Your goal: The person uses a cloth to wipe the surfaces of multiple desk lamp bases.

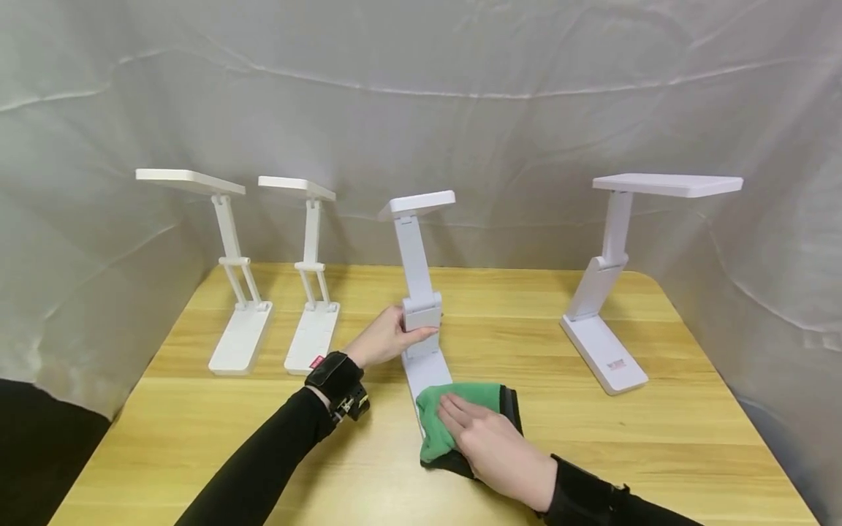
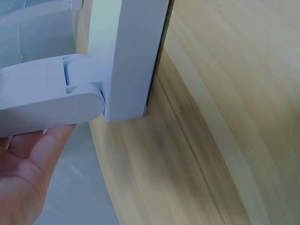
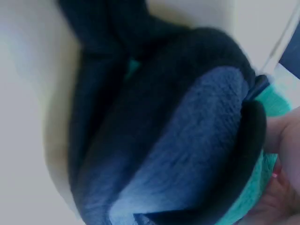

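A white folding desk lamp (image 1: 414, 256) stands in the middle of the table. My left hand (image 1: 383, 338) grips the lower arm of this lamp, with the thumb across its front. In the left wrist view, the same hand (image 2: 28, 173) lies against the hinged arm (image 2: 47, 89), close to the base (image 2: 133, 61). My right hand (image 1: 496, 449) holds a green cloth (image 1: 434, 424) with dark edging against the front of the lamp's base. Bunched cloth (image 3: 187, 154) fills the right wrist view, its grey side showing; the thumb is on it and part of the hand is hidden.
Two more white lamps, one at the far left (image 1: 240, 340) and one beside it (image 1: 312, 340), stand unfolded. Another lamp (image 1: 605, 354) stands at the right. Behind the wooden table (image 1: 677, 438) hangs a pale grey sheet (image 1: 421, 131).
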`<state>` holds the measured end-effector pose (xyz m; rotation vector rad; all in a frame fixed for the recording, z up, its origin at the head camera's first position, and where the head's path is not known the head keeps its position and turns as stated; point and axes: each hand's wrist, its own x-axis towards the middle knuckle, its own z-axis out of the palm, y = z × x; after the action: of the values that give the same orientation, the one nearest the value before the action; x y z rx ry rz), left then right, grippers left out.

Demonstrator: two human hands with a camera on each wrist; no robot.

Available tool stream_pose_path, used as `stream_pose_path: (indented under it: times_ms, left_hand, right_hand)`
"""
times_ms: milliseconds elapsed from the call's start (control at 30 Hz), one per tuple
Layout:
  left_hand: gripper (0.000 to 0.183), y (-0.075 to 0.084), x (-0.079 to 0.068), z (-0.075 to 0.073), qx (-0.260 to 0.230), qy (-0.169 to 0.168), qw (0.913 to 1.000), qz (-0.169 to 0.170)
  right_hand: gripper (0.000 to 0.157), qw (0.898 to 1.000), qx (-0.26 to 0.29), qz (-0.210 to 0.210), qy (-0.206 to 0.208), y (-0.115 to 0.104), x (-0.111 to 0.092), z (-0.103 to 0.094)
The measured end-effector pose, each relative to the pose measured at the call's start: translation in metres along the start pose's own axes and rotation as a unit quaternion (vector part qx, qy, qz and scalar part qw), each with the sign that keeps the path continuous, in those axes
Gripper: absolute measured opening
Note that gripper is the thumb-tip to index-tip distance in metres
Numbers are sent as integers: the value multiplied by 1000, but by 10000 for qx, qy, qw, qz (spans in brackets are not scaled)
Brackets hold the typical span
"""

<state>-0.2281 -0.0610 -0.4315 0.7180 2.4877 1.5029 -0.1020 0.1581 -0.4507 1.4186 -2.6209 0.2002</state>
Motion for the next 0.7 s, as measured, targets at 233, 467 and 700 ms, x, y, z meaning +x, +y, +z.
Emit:
stream_pose_path:
  times_ms: [233, 467, 700]
  left_hand:
    - [28, 3, 2, 0, -2, -45, 10000, 5]
    - [29, 5, 1, 1, -183, -94, 9998, -79]
    - [30, 5, 0, 3, -222, 52, 9997, -15]
  right_hand:
    - [71, 9961, 155, -594, -627, 10, 20, 1]
    - [56, 9856, 1355, -868, -525, 24, 5, -5]
    - [70, 9897, 1128, -343, -817, 22, 21, -4]
